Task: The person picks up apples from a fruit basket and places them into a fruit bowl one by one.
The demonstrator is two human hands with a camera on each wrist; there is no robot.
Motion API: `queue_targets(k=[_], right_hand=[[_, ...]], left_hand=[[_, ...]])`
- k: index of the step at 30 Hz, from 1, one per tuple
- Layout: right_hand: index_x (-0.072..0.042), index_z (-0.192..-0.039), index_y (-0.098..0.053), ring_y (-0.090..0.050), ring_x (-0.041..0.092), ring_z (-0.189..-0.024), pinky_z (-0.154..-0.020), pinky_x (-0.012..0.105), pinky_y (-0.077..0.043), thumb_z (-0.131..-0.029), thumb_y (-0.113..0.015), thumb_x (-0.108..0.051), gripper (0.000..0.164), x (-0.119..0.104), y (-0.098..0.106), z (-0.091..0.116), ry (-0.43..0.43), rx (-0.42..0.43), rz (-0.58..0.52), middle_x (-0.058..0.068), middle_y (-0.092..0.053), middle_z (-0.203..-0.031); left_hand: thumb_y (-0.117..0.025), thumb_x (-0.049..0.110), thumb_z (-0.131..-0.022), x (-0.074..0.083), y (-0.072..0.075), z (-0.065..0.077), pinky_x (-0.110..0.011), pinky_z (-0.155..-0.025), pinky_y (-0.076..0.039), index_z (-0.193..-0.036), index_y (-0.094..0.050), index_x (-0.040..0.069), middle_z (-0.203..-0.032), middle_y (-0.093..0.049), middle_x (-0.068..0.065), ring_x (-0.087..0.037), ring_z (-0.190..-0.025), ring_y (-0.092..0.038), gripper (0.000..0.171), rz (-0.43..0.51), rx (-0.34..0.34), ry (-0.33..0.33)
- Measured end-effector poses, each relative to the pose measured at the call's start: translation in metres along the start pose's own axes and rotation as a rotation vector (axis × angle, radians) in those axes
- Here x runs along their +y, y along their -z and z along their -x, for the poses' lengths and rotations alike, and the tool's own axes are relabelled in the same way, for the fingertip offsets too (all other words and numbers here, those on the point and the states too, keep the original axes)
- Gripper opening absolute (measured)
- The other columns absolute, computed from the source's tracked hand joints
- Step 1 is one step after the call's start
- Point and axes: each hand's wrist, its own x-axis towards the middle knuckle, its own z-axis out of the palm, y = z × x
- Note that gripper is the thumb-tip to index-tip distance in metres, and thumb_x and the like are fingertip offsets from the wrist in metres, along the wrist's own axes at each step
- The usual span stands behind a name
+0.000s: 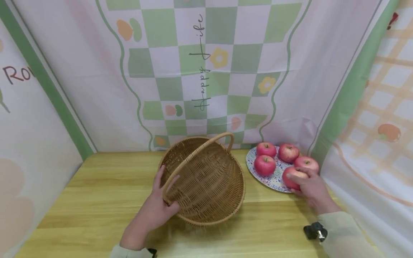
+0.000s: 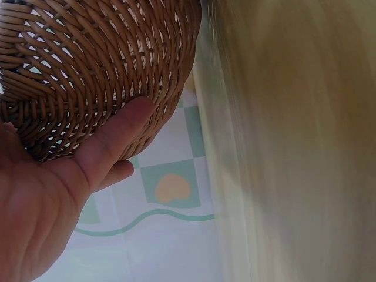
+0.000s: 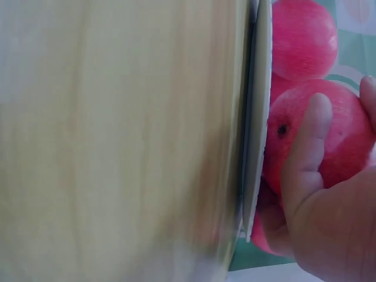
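A brown wicker basket (image 1: pixel 209 179) with an arched handle (image 1: pixel 193 157) is tilted with its mouth toward me. My left hand (image 1: pixel 158 206) holds its left side at the foot of the handle. In the left wrist view, fingers of that hand (image 2: pixel 111 147) lie along the woven outer wall (image 2: pixel 111 53). To the right, my right hand (image 1: pixel 311 186) grips a red apple (image 1: pixel 290 178) at the plate's near right edge. The right wrist view shows the thumb (image 3: pixel 311 135) across this apple (image 3: pixel 346 132), close over the plate.
Several other red apples (image 1: pixel 265 165) sit on the flower-patterned plate (image 1: pixel 274 182), right of the basket. Beneath lies a wood-grain table (image 1: pixel 116 179). A checked cloth (image 1: pixel 190 71) hangs behind it, with side cloths (image 1: pixel 377 143) on both sides.
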Motion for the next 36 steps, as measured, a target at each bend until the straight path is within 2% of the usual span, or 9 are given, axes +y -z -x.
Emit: queue_targets(k=[4, 8, 15, 19, 24, 28, 30, 33, 36], right_hand=[[0.005, -0.147, -0.038, -0.06, 0.01, -0.078, -0.065, 0.03, -0.056, -0.088, -0.076, -0.023, 0.075, 0.0, -0.001, -0.002, 0.053, 0.01, 0.154, 0.018, -0.052, -0.121], [0.007, -0.143, -0.041, -0.06, 0.009, -0.078, -0.065, 0.03, -0.057, -0.088, -0.077, -0.02, 0.072, -0.001, -0.003, -0.003, 0.071, -0.014, 0.166, 0.015, -0.055, -0.112], [0.012, -0.144, -0.037, -0.057, 0.007, -0.087, -0.074, 0.031, -0.057, -0.087, -0.074, -0.008, 0.07, -0.001, -0.002, -0.001, 0.083, -0.05, 0.202, 0.032, -0.046, -0.131], [0.013, -0.144, -0.037, -0.058, 0.01, -0.088, -0.075, 0.034, -0.058, -0.086, -0.072, -0.002, 0.07, -0.002, 0.0, 0.004, 0.105, -0.066, 0.205, 0.034, -0.041, -0.135], [0.012, -0.145, -0.037, -0.057, 0.008, -0.091, -0.073, 0.034, -0.058, -0.086, -0.068, 0.001, 0.067, -0.005, 0.004, 0.011, 0.176, -0.087, 0.222, 0.034, -0.036, -0.142], [0.009, -0.147, -0.038, -0.054, 0.023, -0.104, -0.071, 0.029, -0.056, -0.087, -0.07, -0.004, 0.069, -0.012, 0.008, 0.017, 0.217, -0.053, 0.298, 0.033, -0.039, -0.143], [0.008, -0.146, -0.04, -0.053, 0.031, -0.107, -0.069, 0.025, -0.053, -0.087, -0.071, -0.009, 0.068, -0.016, 0.012, 0.021, 0.238, -0.03, 0.398, 0.035, -0.043, -0.14], [0.008, -0.148, -0.036, -0.059, 0.033, -0.1, -0.07, 0.028, -0.055, -0.09, -0.069, -0.012, 0.07, -0.023, 0.016, 0.026, 0.209, -0.052, 0.416, 0.039, -0.042, -0.138], [0.009, -0.15, -0.03, -0.066, 0.021, -0.089, -0.071, 0.034, -0.058, -0.093, -0.066, -0.012, 0.071, -0.031, 0.02, 0.03, 0.163, -0.089, 0.339, 0.04, -0.038, -0.141]], left_hand=[[-0.065, 0.001, -0.079, -0.001, 0.0, 0.0, -0.027, -0.045, -0.049, -0.158, -0.031, 0.026, -0.162, 0.021, 0.005, -0.003, -0.047, -0.04, 0.089, 0.0, 0.001, -0.007], [-0.065, 0.001, -0.079, -0.001, -0.001, 0.0, -0.027, -0.045, -0.049, -0.158, -0.032, 0.024, -0.163, 0.02, 0.004, -0.003, -0.047, -0.04, 0.089, 0.002, 0.006, -0.012], [-0.065, 0.0, -0.078, 0.001, -0.001, 0.001, -0.028, -0.044, -0.049, -0.158, -0.032, 0.027, -0.163, 0.02, 0.005, -0.004, -0.047, -0.04, 0.09, 0.022, 0.01, 0.008], [-0.064, -0.001, -0.079, 0.002, -0.002, 0.001, -0.027, -0.044, -0.049, -0.158, -0.03, 0.029, -0.162, 0.021, 0.006, -0.004, -0.047, -0.041, 0.091, 0.041, 0.005, 0.021], [-0.064, -0.001, -0.081, 0.002, -0.002, 0.0, -0.027, -0.045, -0.048, -0.158, -0.028, 0.031, -0.162, 0.02, 0.008, -0.005, -0.047, -0.041, 0.09, 0.074, -0.005, 0.039], [-0.063, 0.0, -0.082, 0.003, -0.003, 0.001, -0.027, -0.045, -0.047, -0.158, -0.031, 0.027, -0.162, 0.02, 0.006, -0.006, -0.048, -0.041, 0.086, 0.061, 0.008, 0.03], [-0.063, 0.002, -0.084, 0.003, -0.003, 0.003, -0.027, -0.044, -0.047, -0.155, -0.036, 0.023, -0.162, 0.021, 0.003, -0.004, -0.047, -0.039, 0.079, 0.039, 0.013, 0.026], [-0.062, 0.003, -0.085, 0.001, -0.003, 0.006, -0.024, -0.04, -0.044, -0.15, -0.044, 0.02, -0.162, 0.022, -0.001, -0.001, -0.045, -0.035, 0.07, 0.023, 0.02, 0.029], [-0.062, 0.005, -0.085, 0.0, 0.001, 0.008, -0.022, -0.036, -0.038, -0.145, -0.049, 0.019, -0.162, 0.021, -0.007, -0.003, -0.043, -0.037, 0.063, 0.013, 0.041, 0.033]])
